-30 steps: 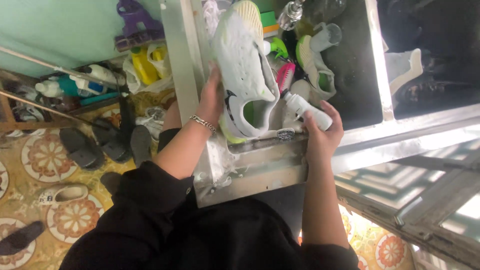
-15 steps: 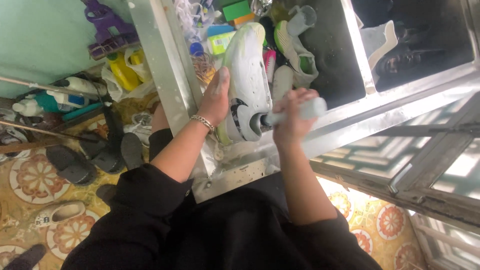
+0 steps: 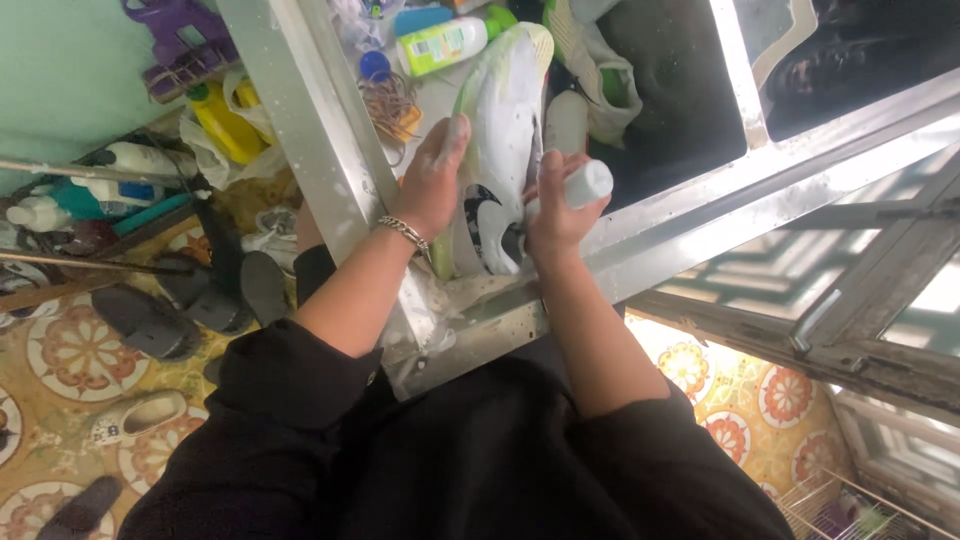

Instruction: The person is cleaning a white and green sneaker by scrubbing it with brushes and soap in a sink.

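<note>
- A pale green wall stands at the upper left.
- Patterned floor tiles with round red-and-cream motifs cover the ground.
- A metal-framed window at the right lets daylight in.
- A steel worktop's edge runs diagonally.

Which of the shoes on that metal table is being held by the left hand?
The white sneaker with lime trim nearest the person; the left hand grips its side, while the other shoe lies untouched behind.
</note>
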